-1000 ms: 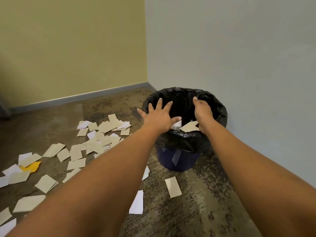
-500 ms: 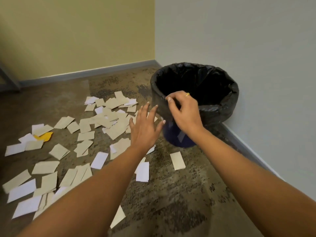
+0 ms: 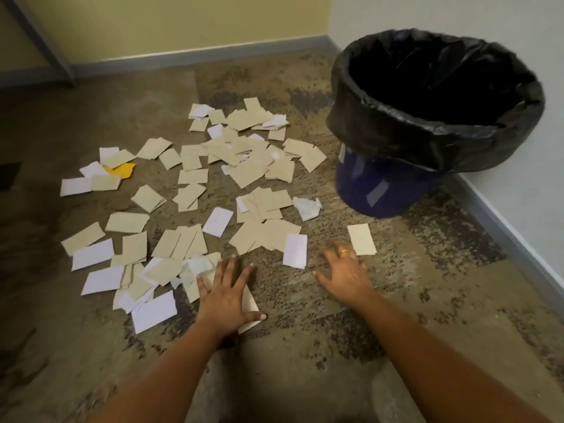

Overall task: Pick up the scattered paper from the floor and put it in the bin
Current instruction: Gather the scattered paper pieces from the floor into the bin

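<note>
Several beige and white paper slips (image 3: 232, 178) lie scattered over the mottled floor, with one yellow piece (image 3: 120, 170) at the left. A blue bin lined with a black bag (image 3: 396, 141) stands by the right wall, its mouth open. My left hand (image 3: 227, 293) is spread flat with straight fingers over a beige slip (image 3: 250, 300) near the front of the pile. My right hand (image 3: 343, 271) hovers low over the floor with loosely bent fingers, between a white slip (image 3: 295, 250) and a beige slip (image 3: 361, 239). Neither hand holds paper.
A white wall with a grey skirting board (image 3: 512, 236) runs along the right. A yellow wall closes the back. A grey metal leg (image 3: 39, 41) slants down at the top left. Bare floor lies in front of my arms.
Both hands left the bin's rim and came down to the floor. The papers I held over the bin are gone from my hands. My view tilted down toward the pile.
</note>
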Demonstrator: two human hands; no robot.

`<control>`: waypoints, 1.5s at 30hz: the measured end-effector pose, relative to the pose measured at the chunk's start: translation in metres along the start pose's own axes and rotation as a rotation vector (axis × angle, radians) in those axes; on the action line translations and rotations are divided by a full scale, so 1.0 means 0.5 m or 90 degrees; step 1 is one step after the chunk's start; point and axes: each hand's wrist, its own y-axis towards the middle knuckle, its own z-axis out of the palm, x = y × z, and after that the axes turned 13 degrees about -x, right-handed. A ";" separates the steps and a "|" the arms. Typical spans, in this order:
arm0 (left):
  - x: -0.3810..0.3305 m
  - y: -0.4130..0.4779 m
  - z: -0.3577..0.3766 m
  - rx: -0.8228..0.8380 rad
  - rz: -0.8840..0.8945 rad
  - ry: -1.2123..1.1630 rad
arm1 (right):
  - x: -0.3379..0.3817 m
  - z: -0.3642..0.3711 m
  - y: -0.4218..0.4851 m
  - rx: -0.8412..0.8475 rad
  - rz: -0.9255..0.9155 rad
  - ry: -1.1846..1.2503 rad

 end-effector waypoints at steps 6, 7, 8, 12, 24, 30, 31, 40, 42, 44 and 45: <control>0.027 0.020 0.035 -0.036 -0.057 -0.007 | -0.048 0.012 0.051 -0.056 0.183 -0.021; 0.030 0.028 0.035 -0.050 -0.074 -0.005 | -0.057 0.016 0.061 -0.059 0.213 -0.011; 0.034 0.036 0.034 -0.065 -0.091 0.001 | -0.064 0.018 0.072 -0.059 0.248 0.015; 0.046 0.062 0.014 -0.091 -0.168 -0.007 | -0.071 0.020 0.097 -0.006 0.323 0.131; 0.050 0.084 0.063 -0.094 -0.242 -0.058 | 0.053 0.069 0.076 0.012 -0.133 0.145; 0.048 0.082 0.071 -0.129 -0.235 -0.039 | 0.093 0.058 0.176 -0.191 -0.127 0.097; 0.048 0.082 0.073 -0.134 -0.234 -0.039 | 0.103 0.056 0.197 -0.196 -0.116 0.074; 0.050 0.085 0.083 -0.154 -0.225 -0.024 | 0.184 0.055 0.319 0.114 -0.022 0.110; 0.052 0.085 0.085 -0.157 -0.220 -0.020 | 0.195 0.069 0.311 0.158 -0.075 0.057; 0.053 0.085 0.084 -0.155 -0.215 -0.025 | 0.203 0.083 0.292 0.175 -0.150 -0.022; 0.053 0.085 0.084 -0.156 -0.212 -0.025 | 0.204 0.087 0.280 0.171 -0.177 -0.042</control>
